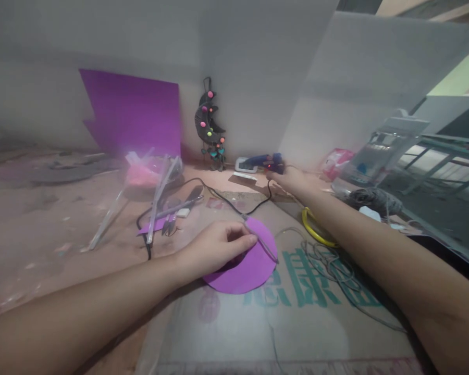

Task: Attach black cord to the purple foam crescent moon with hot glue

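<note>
My left hand (222, 245) rests over a round purple sheet (240, 278), thumb and fingertips pinched together on a grey yarn (266, 248) that runs along the sheet's right edge. At the back, my right hand (291, 179) is closed at the handle end of a blue glue gun (263, 162) with a small red light lit. Its fingers are partly hidden. Beside the gun's nozzle end is a white stand (245, 165). The gun's black cord (219, 195) trails forward and left. Loose grey yarn lies tangled (332, 265) right of the purple sheet.
Under the work lies a printed board (219, 333). Left are clear glue sticks (156, 203), scissors (169, 224) and a pink bag (143, 172). Purple sheets (136, 114) and a crescent ornament (207, 120) lean at the wall. Right are a yellow ring (316, 233), grey yarn ball (375, 200) and clear container (375, 151).
</note>
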Demonstrator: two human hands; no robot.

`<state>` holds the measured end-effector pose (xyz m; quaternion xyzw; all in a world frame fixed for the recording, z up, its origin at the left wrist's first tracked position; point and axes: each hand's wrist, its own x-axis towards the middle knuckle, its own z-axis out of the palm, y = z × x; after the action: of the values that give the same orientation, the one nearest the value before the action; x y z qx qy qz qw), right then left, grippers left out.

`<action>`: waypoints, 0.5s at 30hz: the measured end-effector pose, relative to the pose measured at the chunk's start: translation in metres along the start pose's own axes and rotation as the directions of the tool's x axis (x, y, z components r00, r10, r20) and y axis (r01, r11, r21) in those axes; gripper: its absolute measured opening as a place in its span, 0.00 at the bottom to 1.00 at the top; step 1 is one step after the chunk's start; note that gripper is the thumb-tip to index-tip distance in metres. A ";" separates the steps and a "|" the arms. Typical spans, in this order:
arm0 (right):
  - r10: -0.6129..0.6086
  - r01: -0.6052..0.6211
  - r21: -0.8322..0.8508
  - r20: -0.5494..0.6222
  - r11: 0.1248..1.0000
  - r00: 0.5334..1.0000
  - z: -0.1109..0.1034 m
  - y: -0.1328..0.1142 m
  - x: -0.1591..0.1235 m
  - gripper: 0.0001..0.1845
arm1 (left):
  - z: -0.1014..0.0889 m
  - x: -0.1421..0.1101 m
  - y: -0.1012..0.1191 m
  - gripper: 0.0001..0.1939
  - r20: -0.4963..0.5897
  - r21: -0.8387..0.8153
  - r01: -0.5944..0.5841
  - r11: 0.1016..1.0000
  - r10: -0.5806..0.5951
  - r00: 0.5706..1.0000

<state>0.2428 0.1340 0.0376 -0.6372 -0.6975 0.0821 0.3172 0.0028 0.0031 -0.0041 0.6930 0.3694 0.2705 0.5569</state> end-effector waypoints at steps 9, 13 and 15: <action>-0.026 0.030 0.268 -0.019 0.963 0.999 -0.050 -0.038 -0.070 0.21 | 0.000 -0.003 0.002 0.18 -0.068 0.020 0.009 1.000 -0.008 0.998; -0.069 0.043 0.399 0.049 0.916 0.996 -0.055 -0.031 -0.118 0.17 | 0.001 -0.004 0.003 0.17 -0.084 0.048 0.027 0.998 -0.023 0.996; -0.123 0.092 0.383 0.057 0.919 0.991 -0.054 -0.027 -0.137 0.16 | 0.002 -0.004 0.004 0.17 -0.093 0.089 0.015 0.996 -0.007 0.996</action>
<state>0.2476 -0.0155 0.0477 -0.5208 -0.7146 0.2233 0.4102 0.0029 -0.0013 -0.0002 0.7019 0.4103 0.2822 0.5092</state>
